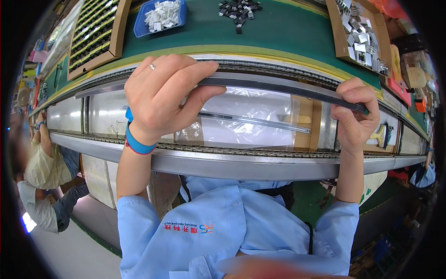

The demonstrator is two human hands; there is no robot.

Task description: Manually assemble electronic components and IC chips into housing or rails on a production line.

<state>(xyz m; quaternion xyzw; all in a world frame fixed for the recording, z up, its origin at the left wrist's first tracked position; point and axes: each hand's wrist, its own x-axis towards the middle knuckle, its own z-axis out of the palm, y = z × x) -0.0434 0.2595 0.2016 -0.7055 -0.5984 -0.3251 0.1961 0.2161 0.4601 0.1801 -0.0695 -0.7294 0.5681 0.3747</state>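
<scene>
A long, thin clear tube (pixel 274 87) with a dark strip along it is held up across the conveyor by both hands. My left hand (pixel 160 95) has its fingers closed round the tube left of the middle, thumb and forefinger pinching it. My right hand (pixel 355 111) pinches the tube near its right end, where a small green bit shows. The tube's left end sticks out past my left hand. Below, slim clear tubes (pixel 253 122) lie on a clear plastic bag (pixel 241 104) over a cardboard box (pixel 315 123) between the conveyor rails.
Beyond the conveyor chain (pixel 278 151), a green bench (pixel 288 32) holds a blue bin (pixel 139 25) of white pieces and a pile of black components (pixel 238 14). A cardboard box (pixel 341 44) of metal parts stands right, a tray of rowed parts (pixel 95 30) left. Co-workers (pixel 46 167) are at far left.
</scene>
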